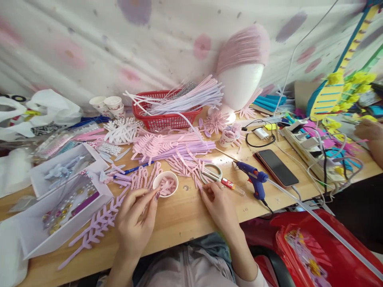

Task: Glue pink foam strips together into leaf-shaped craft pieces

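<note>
A small paper cup holding short pink pieces stands on the wooden table. Against its left rim, my left hand is closed with thumb and fingertips pinched together; what they hold is too small to make out. My right hand rests on the table right of the cup, its fingertips at the tips of loose pink pieces. Whether it grips one is unclear. Scissors lie just beyond the right hand, beside a red-labelled tool. Pink and purple fuzzy stems are heaped behind the cup.
A blue glue gun and a phone lie to the right, near a power strip. White boxes stand left. Behind are a red basket and a foam head. Another person's hand is at far right.
</note>
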### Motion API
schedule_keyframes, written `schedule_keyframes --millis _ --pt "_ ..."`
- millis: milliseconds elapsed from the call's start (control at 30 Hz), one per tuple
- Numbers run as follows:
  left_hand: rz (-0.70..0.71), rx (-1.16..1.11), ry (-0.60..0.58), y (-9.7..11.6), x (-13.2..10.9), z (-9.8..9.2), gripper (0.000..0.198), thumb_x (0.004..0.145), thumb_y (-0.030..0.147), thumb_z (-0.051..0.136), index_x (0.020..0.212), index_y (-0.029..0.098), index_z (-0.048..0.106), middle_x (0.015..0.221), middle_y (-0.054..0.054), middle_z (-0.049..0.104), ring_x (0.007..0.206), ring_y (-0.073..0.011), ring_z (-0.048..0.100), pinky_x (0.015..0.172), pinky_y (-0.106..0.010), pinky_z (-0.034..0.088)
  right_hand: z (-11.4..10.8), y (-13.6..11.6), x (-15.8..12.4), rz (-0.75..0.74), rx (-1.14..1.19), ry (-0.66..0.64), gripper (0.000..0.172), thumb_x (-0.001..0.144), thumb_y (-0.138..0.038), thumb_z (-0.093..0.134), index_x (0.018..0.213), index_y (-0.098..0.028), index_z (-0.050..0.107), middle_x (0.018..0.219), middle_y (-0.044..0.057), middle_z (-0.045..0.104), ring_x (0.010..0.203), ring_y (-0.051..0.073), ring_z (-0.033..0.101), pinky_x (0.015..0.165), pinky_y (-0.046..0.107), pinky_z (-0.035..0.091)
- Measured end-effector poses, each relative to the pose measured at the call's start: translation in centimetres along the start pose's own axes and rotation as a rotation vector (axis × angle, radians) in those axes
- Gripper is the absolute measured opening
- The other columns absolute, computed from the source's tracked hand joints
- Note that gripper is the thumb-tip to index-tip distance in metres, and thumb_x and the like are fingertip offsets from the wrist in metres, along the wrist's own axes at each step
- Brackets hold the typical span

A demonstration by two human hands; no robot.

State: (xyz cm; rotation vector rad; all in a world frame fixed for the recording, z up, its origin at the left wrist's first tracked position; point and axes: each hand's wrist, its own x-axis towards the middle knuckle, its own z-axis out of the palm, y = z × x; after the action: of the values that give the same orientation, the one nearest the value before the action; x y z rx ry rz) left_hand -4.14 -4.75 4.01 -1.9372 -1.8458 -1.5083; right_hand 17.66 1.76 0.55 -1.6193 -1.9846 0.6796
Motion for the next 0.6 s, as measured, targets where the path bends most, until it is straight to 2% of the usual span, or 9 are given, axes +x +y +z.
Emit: schedule_keyframes --millis 67,167,233,300,367,433,600 --pt "0.02 -0.094 0.0 1.0 -0.8 -0.1 0.03 0.079 0.003 0.062 0.101 0.021 0.07 0.084 -0.004 0.065 0.072 -0.014 0.062 0.065 -0.023 0.05 -0.2 -0.1 0.1 0.005 -0.014 -0.023 0.014 0.088 -0.023 0.05 0.085 -0.016 0.062 0.081 0.008 0.063 0.072 0.023 0.057 0.065 0.033 0.039" --pt "0.013 -0.267 -0.213 2.5 -1.8 0.8 0.026 0.083 0.004 0.058 0.101 0.02 0.068 0.077 -0.002 0.068 0.065 -0.0127 0.062 0.059 -0.02 0.05 -0.8 0.0 -0.1 0.065 0.076 -0.036 0.016 0.089 -0.025 0.049 0.084 -0.016 0.062 0.077 0.007 0.063 0.068 0.021 0.056 0.063 0.032 0.038" --pt "-0.005 -0.336 -0.353 3.2 -2.2 2.1 0.024 0.086 0.008 0.054 0.103 0.02 0.066 0.077 -0.002 0.069 0.064 -0.0122 0.063 0.059 -0.02 0.051 -1.2 0.0 -0.5 0.125 0.244 -0.064 0.02 0.09 -0.032 0.05 0.084 -0.016 0.061 0.073 0.005 0.061 0.064 0.019 0.053 0.06 0.03 0.037" --pt "-0.103 -0.32 -0.436 3.6 -2.4 3.6 0.031 0.089 0.013 0.053 0.118 0.021 0.059 0.084 -0.003 0.069 0.059 -0.0116 0.061 0.056 -0.021 0.052 -1.5 -0.1 -1.0 0.178 0.468 -0.117 0.027 0.089 -0.04 0.052 0.082 -0.016 0.06 0.07 0.003 0.057 0.062 0.016 0.049 0.058 0.028 0.036" --pt "-0.182 -0.315 -0.481 3.8 -2.3 4.7 0.047 0.088 0.02 0.056 0.134 0.022 0.046 0.098 -0.006 0.067 0.061 -0.0123 0.061 0.056 -0.023 0.054 -1.7 -0.4 -1.4 0.239 0.69 -0.182 0.032 0.084 -0.048 0.058 0.079 -0.016 0.06 0.068 0.0 0.054 0.062 0.014 0.046 0.058 0.026 0.035" --pt "-0.19 -0.333 -0.513 3.9 -2.1 5.3 0.059 0.086 0.025 0.061 0.14 0.023 0.039 0.105 -0.008 0.064 0.065 -0.0133 0.061 0.057 -0.025 0.056 -1.8 -0.6 -1.8 0.305 0.861 -0.259 0.035 0.08 -0.05 0.064 0.077 -0.016 0.06 0.066 -0.001 0.051 0.06 0.012 0.042 0.057 0.025 0.033" --pt "-0.18 -0.407 -0.536 3.9 -1.9 5.4 0.051 0.084 0.024 0.064 0.133 0.025 0.048 0.106 -0.007 0.062 0.071 -0.0143 0.061 0.059 -0.024 0.056 -1.7 -0.8 -2.4 0.359 1.055 -0.404 0.03 0.077 -0.044 0.07 0.073 -0.015 0.064 0.063 -0.002 0.05 0.056 0.009 0.037 0.054 0.023 0.029"
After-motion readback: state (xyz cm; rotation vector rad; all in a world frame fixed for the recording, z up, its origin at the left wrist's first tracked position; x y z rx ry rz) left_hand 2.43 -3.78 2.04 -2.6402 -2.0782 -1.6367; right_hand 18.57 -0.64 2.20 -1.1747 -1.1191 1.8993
